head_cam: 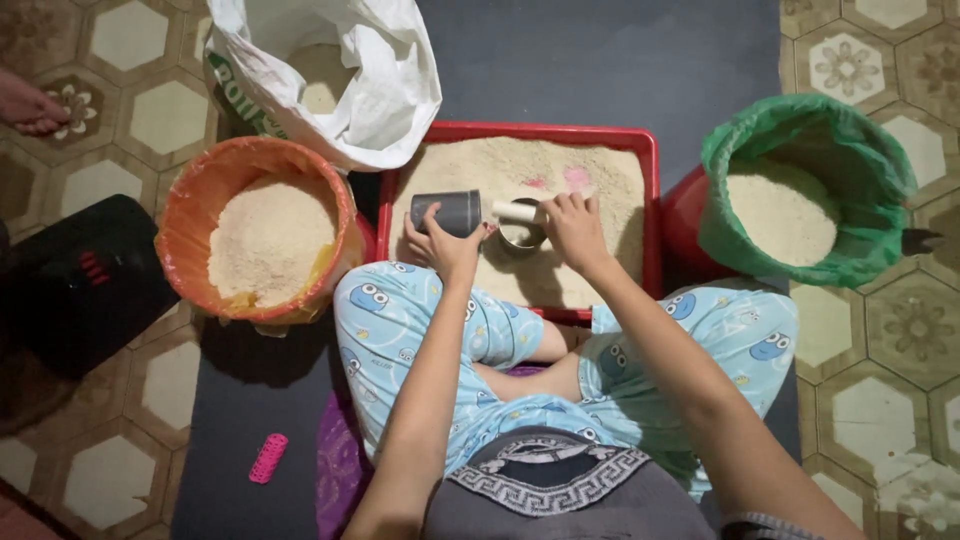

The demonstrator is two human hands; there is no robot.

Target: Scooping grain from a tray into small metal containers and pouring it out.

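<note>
1. Two hands of mine worked over the red tray (pixel 648 215), which lay just beyond my crossed knees and held a bed of pale, sandy grain.
2. My left hand (pixel 445 245) was wrapped around a grey cup (pixel 450 211) at the tray's near-left part. The cup lay on its side, its long axis running left to right, and I could not tell which end was the open one.
3. My right hand (pixel 572 225) was closed on a short white cylinder (pixel 517 211) near the tray's middle, thumb and fingers pinching it. Its long axis also ran left to right, pointing at the grey cup, with the two nearly touching.
4. A small round metal bowl (pixel 522 238) sat in the grain just under the white cylinder, between my two hands, partly hidden by my right hand.
5. So both things lay straight ahead of me, the cup nearer my left hand and the cylinder nearer my right, the hands close together but not joined.
6. Left of the tray stood an orange tub (pixel 190 215) of the same grain, touching the tray's corner. A white sack (pixel 385 95) slumped behind that corner, over the tray's far-left rim.
7. Right of the tray a green-lined bucket (pixel 860 165) stood close against its side.
8. Open grain spread across the tray's far half and right side, so my hands had room there. My knees crowded the near rim.
</note>
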